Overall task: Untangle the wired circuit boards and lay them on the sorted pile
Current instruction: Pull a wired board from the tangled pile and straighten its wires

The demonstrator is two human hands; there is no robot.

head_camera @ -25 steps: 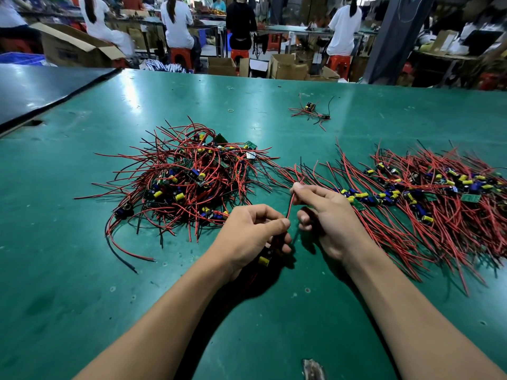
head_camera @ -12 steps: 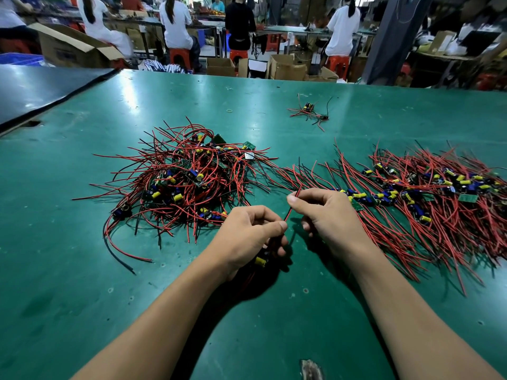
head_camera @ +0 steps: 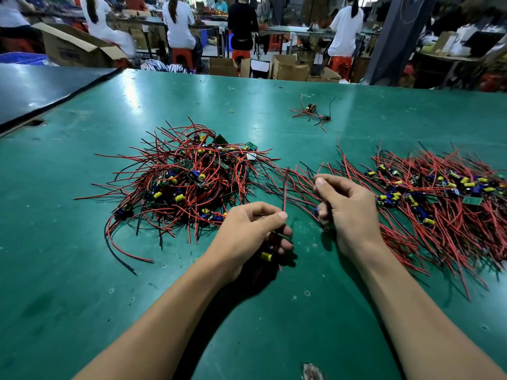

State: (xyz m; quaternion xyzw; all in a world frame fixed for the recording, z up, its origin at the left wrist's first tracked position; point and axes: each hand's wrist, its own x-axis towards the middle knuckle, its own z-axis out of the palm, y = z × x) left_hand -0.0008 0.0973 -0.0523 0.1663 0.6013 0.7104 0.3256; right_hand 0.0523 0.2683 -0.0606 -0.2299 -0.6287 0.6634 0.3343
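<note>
The left hand is gripping a probably light wired circuit board between tangled pile and sorted pile; right hand is lying curled, contents unclear; gripping the stiff board seems safer than its springy red wire

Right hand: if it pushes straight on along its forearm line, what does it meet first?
Probably the loose red wire ends just beyond the right hand, at the sorted pile's left fringe; depth is unclear.

- Glossy green tabletop reflecting overhead light.
- Cardboard boxes on the floor beyond.
- People on red stools at far benches.
- Dark pillar at right.
</note>
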